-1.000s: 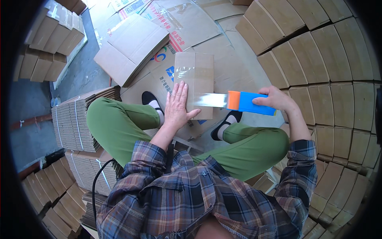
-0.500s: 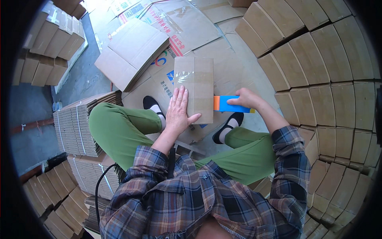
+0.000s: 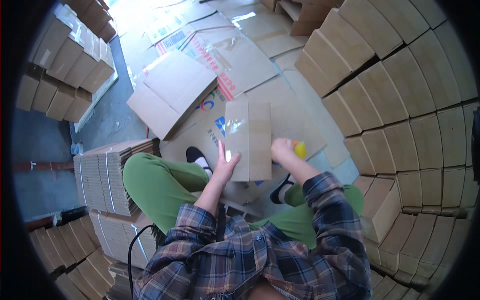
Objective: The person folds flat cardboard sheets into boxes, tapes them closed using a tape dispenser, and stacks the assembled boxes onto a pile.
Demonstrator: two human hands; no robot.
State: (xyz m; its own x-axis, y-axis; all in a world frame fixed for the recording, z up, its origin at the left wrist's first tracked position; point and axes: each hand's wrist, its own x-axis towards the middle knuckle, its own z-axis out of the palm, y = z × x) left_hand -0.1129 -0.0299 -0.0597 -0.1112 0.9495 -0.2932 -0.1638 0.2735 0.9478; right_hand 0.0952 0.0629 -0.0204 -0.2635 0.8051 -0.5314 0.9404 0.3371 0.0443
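Note:
A closed brown cardboard box is in front of me between my knees, with a shiny strip of clear tape on its upper left part. My left hand holds the box's left side, thumb over the top edge and fingers down along the side. My right hand is closed around a tape dispenser beside the box's right side. Only the dispenser's yellow and orange end shows past the fist. Whether that hand also touches the box, I cannot tell.
Flattened cardboard sheets cover the floor. Ahead on the left lies a stack of cardboard blanks. Strapped bundles of flat cartons stand by my left knee. Rows of stacked boxes rise on the right, with more boxes at far left.
My left hand has gone from lying flat on the box top to its left side. The right hand has moved in beside the box and turned the dispenser. The box appears lower in view.

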